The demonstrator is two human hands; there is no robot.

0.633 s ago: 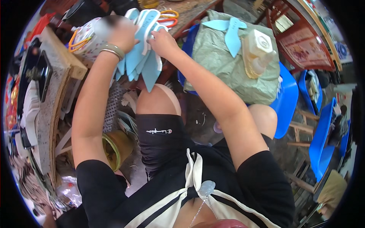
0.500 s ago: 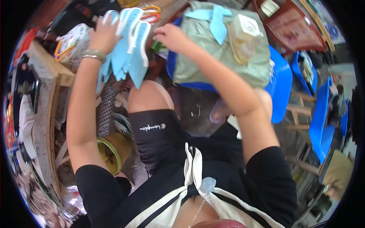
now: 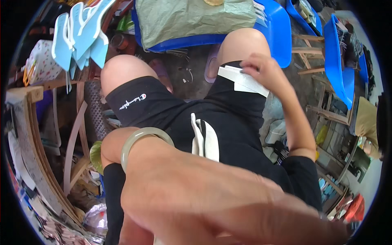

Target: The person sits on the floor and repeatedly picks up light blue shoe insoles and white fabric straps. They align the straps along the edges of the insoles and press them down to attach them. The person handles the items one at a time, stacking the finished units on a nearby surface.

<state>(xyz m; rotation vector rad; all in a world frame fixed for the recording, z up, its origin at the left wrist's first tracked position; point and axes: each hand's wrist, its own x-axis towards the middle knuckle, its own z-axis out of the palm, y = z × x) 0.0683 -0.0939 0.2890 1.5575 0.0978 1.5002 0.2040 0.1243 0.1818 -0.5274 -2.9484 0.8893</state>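
My left hand [image 3: 183,194], with a pale bangle [image 3: 145,136] on its wrist, is raised very near the camera and fills the lower middle. Its fingers reach to the right and are smeared, and whatever they hold is hidden. My right hand [image 3: 265,72] is above my right thigh, its bent fingers closed at the upper edge of a few flat white strips [image 3: 245,81] lying on my black shorts [image 3: 151,100]. Light-blue pointed fabric pieces [image 3: 79,34] with white edging hang in an overlapping bunch at the far left, apart from both hands.
A grey-green cloth-covered surface [image 3: 192,22] over a blue tub is at the top. Blue plastic bins [image 3: 337,61] and wooden stools [image 3: 308,51] stand on the right. At left are a wooden bench edge [image 3: 34,134] and a dotted white bag [image 3: 43,61].
My left hand has left the blue pieces and come up close to the camera. My right hand has moved from beside them to the white strips on my thigh. The view has shifted.
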